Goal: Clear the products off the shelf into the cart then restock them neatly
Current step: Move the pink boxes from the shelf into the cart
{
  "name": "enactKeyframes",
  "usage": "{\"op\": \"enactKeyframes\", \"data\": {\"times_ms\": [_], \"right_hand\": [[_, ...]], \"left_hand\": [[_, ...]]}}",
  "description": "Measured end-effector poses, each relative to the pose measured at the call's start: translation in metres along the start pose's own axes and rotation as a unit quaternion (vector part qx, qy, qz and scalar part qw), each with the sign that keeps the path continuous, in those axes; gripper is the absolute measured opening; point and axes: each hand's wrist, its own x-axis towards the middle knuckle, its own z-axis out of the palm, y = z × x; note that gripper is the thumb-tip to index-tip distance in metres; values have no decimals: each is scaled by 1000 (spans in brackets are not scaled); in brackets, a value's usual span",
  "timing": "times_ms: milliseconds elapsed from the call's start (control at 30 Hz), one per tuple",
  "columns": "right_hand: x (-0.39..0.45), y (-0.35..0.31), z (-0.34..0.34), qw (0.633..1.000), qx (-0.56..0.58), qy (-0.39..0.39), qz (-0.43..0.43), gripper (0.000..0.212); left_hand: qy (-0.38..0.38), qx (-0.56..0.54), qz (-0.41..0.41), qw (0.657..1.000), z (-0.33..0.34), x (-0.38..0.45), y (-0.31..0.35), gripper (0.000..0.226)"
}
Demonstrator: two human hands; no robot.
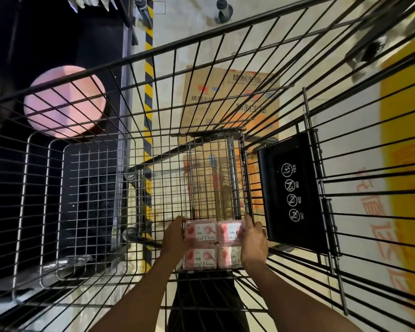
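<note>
I'm looking down into the wire cart [201,97], and four dental floss packs [212,245] sit low inside it, bunched in a two-by-two block near its close end. They're pink, clear-fronted, labels facing up at me, reading "Dental Floss". They lie flat, edges touching, just left of the cart's black seat flap [295,195].

Two bare forearms are seen, with no sleeves reaching the wrists. The left hand [173,238] and right hand [253,243] are ungloved, without rings or watch. Dark clothing [201,298] is glimpsed between the arms.
</note>
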Motion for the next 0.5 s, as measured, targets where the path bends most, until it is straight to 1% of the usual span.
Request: {"op": "enactKeyframes", "data": {"times_ms": [100, 200, 267, 367, 400, 433, 500], "right_hand": [[0, 4, 2, 1000, 13, 0, -19, 46], [0, 6, 5, 998, 41, 1, -50, 43], [-1, 5, 3, 999, 6, -13, -38, 50], [-6, -1, 1, 997, -62, -21, -39, 73], [-8, -4, 1, 996, -72, -27, -42, 77], [-12, -7, -2, 995, -84, -30, -47, 75], [-18, -14, -10, 993, -90, -49, -66, 58]], "left_hand": [[-5, 27, 7, 1000, -1, 1, 2, 47], [-10, 58, 10, 998, -2, 2, -2, 52], [-27, 57, 0, 998, -1, 0, -3, 51], [-52, 49, -29, 997, -4, -2, 2, 51], [-54, 58, -37, 996, -7, -3, 4, 55], [-50, 70, -39, 996, -13, -6, 7, 59], [-24, 97, -23, 995, -30, -14, 18, 59]]}}
